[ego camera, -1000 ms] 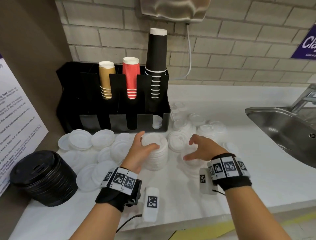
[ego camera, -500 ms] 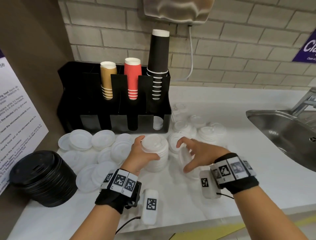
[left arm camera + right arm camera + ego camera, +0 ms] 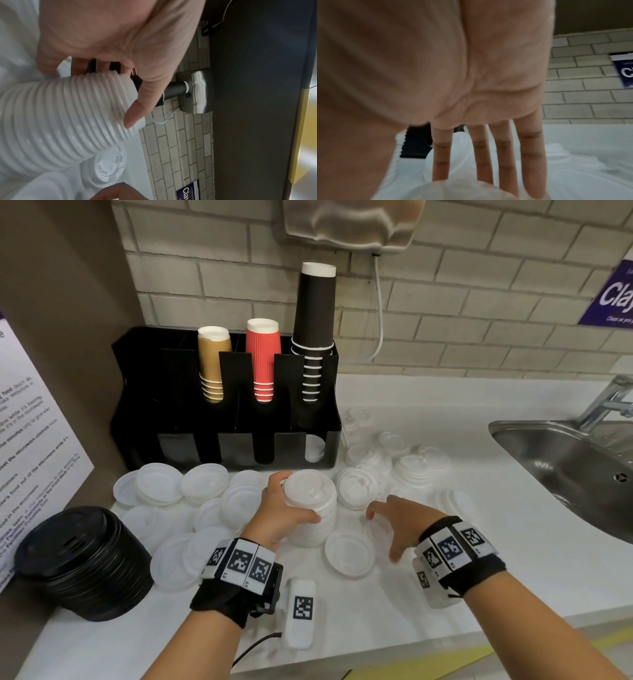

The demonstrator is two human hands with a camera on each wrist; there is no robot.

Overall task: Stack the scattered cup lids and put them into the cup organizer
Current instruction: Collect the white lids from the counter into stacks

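Note:
My left hand [image 3: 296, 498] grips a tall stack of white cup lids [image 3: 313, 529] standing on the counter, thumb on the near side and fingers on the far side. The left wrist view shows the ribbed stack [image 3: 60, 115] under my thumb. My right hand [image 3: 382, 535] hovers just right of the stack with its fingers spread and straight, holding nothing. A single white lid [image 3: 349, 553] lies flat below it. The black cup organizer [image 3: 239, 419] stands behind, with a few white lids [image 3: 315, 451] in its lower right slot.
Loose white lids [image 3: 161, 484] cover the counter left of the stack, and more lids [image 3: 421, 470] are piled to the right. A stack of black lids [image 3: 85, 563] sits at the near left. A steel sink [image 3: 565, 467] is at the right.
My right hand left the small pile on the right and tilted a lid up toward the stack. That lid now lies flat and the hand is spread. My left hand kept its grip.

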